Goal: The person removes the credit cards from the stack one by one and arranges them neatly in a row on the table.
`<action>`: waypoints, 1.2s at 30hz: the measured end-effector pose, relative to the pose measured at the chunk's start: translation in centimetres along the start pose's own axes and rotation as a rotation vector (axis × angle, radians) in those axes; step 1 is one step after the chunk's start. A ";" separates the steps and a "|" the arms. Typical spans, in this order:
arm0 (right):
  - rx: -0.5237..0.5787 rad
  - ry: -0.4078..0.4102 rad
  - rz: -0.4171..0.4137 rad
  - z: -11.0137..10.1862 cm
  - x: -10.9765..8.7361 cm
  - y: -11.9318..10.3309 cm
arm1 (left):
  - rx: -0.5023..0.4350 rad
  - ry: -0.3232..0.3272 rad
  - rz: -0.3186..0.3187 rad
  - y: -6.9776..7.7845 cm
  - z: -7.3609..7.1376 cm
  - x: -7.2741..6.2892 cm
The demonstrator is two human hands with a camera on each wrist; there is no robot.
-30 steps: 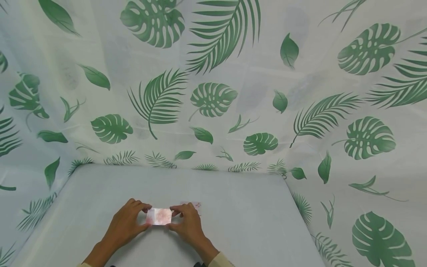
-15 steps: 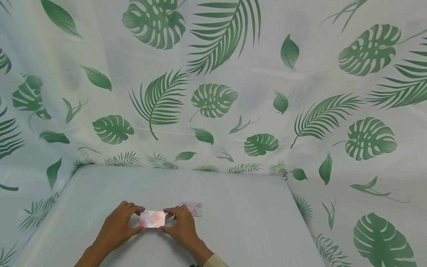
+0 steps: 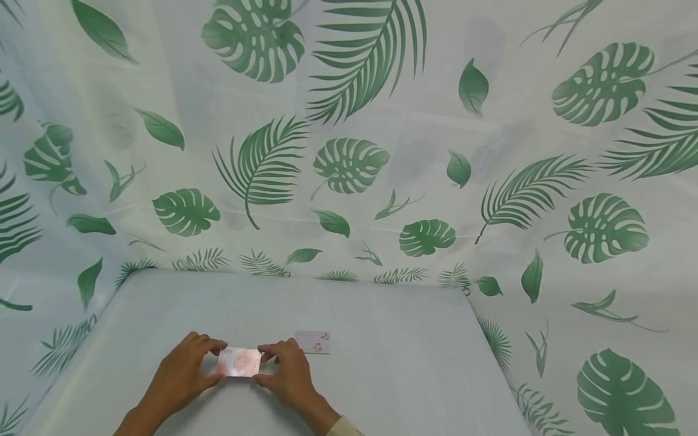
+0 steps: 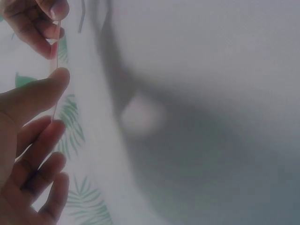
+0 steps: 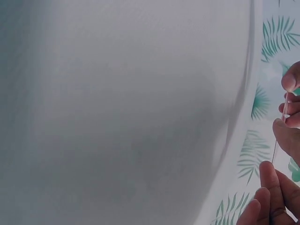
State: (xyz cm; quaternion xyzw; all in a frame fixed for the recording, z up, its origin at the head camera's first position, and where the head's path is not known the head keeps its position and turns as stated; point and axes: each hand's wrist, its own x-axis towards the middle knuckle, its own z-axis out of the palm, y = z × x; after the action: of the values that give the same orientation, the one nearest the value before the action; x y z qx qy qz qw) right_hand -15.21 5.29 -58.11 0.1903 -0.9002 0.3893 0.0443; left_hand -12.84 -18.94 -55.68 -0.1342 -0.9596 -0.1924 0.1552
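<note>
A small pink-and-white card (image 3: 239,362) with a bright, glossy face is held above the table between both hands. Its left end is pinched by the thumb and fingers of my left hand (image 3: 182,370). At the right end, my right hand (image 3: 291,374) pinches it the same way. The left wrist view shows the card (image 4: 54,63) edge-on as a thin sheet. Behind the right hand, a second pale pink card (image 3: 314,342) with red floral marks lies flat on the table.
The white-covered table (image 3: 403,357) is bounded at the back and sides by a hanging sheet (image 3: 371,224) printed with green leaves. Shadows of the hands fall on the table cover.
Both hands have moved left and slightly nearer the person, carrying the card between them. The second card, partly covered by the right hand before, now shows almost whole.
</note>
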 end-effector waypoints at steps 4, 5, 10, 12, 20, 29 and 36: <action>0.004 -0.014 0.008 0.5 0.1 -0.4 | -0.001 0.015 0.003 -0.4 -0.3 -0.4; 0.002 -0.016 0.008 0.6 0.1 -0.5 | 0.001 0.016 0.001 -0.4 -0.4 -0.4; 0.001 -0.019 0.006 1.1 0.1 -0.9 | 0.013 -0.025 -0.034 -0.7 -0.9 -0.7; 0.003 -0.012 -0.008 1.3 0.1 -1.0 | 0.014 -0.047 -0.051 -0.7 -1.1 -0.7; -0.024 -0.019 -0.029 2.3 0.5 -1.6 | 0.003 -0.077 -0.092 -1.4 -1.7 -1.3; -0.099 -0.009 -0.076 3.0 0.8 -2.8 | 0.003 -0.144 -0.145 -2.3 -2.0 -1.5; -0.123 -0.021 -0.046 3.9 1.0 -3.5 | -0.011 -0.162 -0.166 -3.0 -2.2 -1.9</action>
State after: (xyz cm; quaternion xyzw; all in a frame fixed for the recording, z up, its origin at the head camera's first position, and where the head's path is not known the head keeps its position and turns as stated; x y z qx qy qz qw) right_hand -14.54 0.00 -58.26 0.2118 -0.9182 0.3301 0.0553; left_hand -11.53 -22.93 -55.42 -0.0703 -0.9757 -0.1985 0.0600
